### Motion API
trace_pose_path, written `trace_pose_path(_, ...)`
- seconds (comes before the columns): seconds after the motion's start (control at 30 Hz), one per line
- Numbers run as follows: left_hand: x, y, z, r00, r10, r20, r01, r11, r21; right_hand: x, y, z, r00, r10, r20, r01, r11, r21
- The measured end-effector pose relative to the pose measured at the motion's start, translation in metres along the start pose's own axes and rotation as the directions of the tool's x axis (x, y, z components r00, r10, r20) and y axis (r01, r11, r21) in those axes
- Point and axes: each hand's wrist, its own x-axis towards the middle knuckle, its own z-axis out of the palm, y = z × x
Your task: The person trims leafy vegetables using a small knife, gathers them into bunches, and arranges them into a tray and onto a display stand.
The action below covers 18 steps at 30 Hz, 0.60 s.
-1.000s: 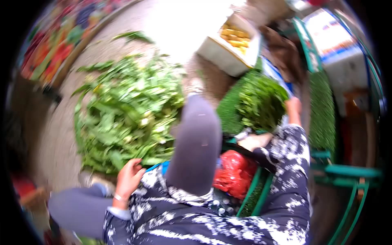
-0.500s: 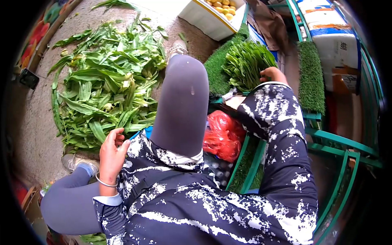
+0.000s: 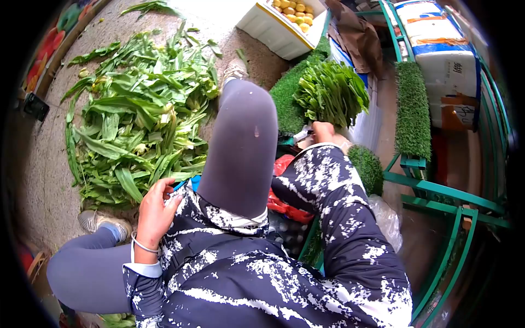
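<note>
Two bare hands are set well apart. The left hand [image 3: 157, 210] hangs with its fingers loosely curled and nothing seen in it, just beside the near edge of the leaf pile [image 3: 136, 120], which spreads ahead of it over the floor [image 3: 49, 161]. Right of it, across the raised knee [image 3: 238, 142], the right hand [image 3: 324, 132] is at the stem end of the bunch of greens [image 3: 332, 90], which fans out just beyond it over the green turf [image 3: 287, 104]

Half a second ago that hand was at the bunch's right side; now it has come round to the near end, while the left hand has hardly moved. That seems to put the handling at the stems, by the right hand alone. The same shift brings the sleeve [image 3: 350, 202] over more of the red bag [image 3: 287, 209] and bares a clear plastic bag [image 3: 385, 221] right of the forearm

Farther off, past the bunch, stands a white box [image 3: 265, 33] of yellow fruit [image 3: 295, 12]

The right hand's fingers are largely hidden, so I cannot tell whether they grip or only touch. A pale patch at its right edge is hard to make out, and the fruit box is cut off by the top of the view
</note>
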Motion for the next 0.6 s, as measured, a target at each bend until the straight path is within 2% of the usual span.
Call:
trace_pose_path(0.03, -0.001, 0.001, 0.0, 1.0, -0.001, -0.006, 0.001, 1.0, 0.006, -0.001, -0.018, 0.013, 0.947, 0.316, -0.05, -0.319, 0.946, -0.054)
trace_pose_path(0.07, 0.002, 0.005, 0.0, 1.0, 0.028, -0.013, -0.027, 0.999, 0.04, 0.007, -0.037, 0.013, 0.788, 0.595, -0.155, -0.61, 0.79, -0.07)
trace_pose_path(0.1, 0.001, 0.009, 0.001, 0.999, 0.036, -0.026, -0.036, 0.999, 0.03, 0.015, -0.054, 0.016, 0.549, 0.803, -0.231, -0.83, 0.556, -0.039)
trace_pose_path(0.17, 0.0, 0.015, -0.001, 1.0, 0.004, -0.005, -0.004, 1.0, 0.026, 0.009, -0.052, 0.017, 0.605, 0.772, -0.194, -0.778, 0.625, 0.058)
trace_pose_path(0.23, 0.0, 0.014, 0.0, 1.0, -0.012, 0.0, 0.012, 1.0, 0.023, 0.006, -0.064, 0.012, 0.589, 0.768, -0.252, -0.792, 0.61, 0.004)
trace_pose_path(0.3, 0.0, 0.013, 0.0, 1.0, 0.002, -0.014, -0.002, 1.0, 0.014, 0.008, -0.074, 0.007, 0.51, 0.816, -0.271, -0.844, 0.536, 0.025)
trace_pose_path(0.4, -0.002, 0.013, -0.001, 1.0, 0.002, -0.031, -0.002, 1.0, -0.001, 0.004, -0.087, -0.002, 0.484, 0.842, -0.237, -0.87, 0.491, -0.032)
trace_pose_path(0.5, -0.004, 0.015, -0.003, 0.999, 0.024, -0.034, -0.022, 0.998, 0.06, -0.01, -0.103, -0.013, 0.482, 0.838, -0.255, -0.817, 0.535, 0.215)
trace_pose_path(0.57, -0.005, 0.016, -0.002, 0.998, 0.042, -0.037, -0.04, 0.997, 0.06, -0.015, -0.108, -0.007, 0.408, 0.842, -0.353, -0.729, 0.534, 0.429)
trace_pose_path(0.6, -0.005, 0.018, -0.003, 0.996, 0.074, -0.042, -0.072, 0.996, 0.05, -0.018, -0.113, -0.001, 0.311, 0.857, -0.411, -0.682, 0.502, 0.531)
